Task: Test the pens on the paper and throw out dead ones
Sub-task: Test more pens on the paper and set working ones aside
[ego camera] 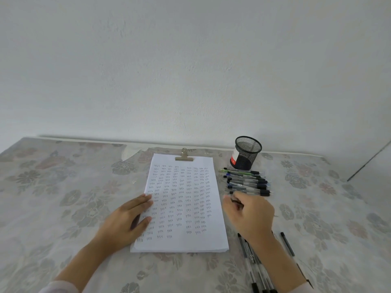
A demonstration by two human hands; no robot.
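Observation:
A white paper (190, 240) filled with rows of small blue test marks lies in the middle of the table, held at the top by a metal clip (184, 156). My left hand (127, 218) rests flat on the paper's left edge. My right hand (249, 214) hovers just right of the paper with fingers curled around a pen (236, 201), of which only a short dark part shows. A pile of several pens (246, 181) lies right of the paper, just beyond my right hand. More pens (254, 265) lie near the front edge under my right forearm.
A black mesh pen cup (247, 152) stands at the back right, with a red-and-white container (233, 159) behind it. A floral cloth (74, 187) covers the table. A white wall rises behind the table's far edge.

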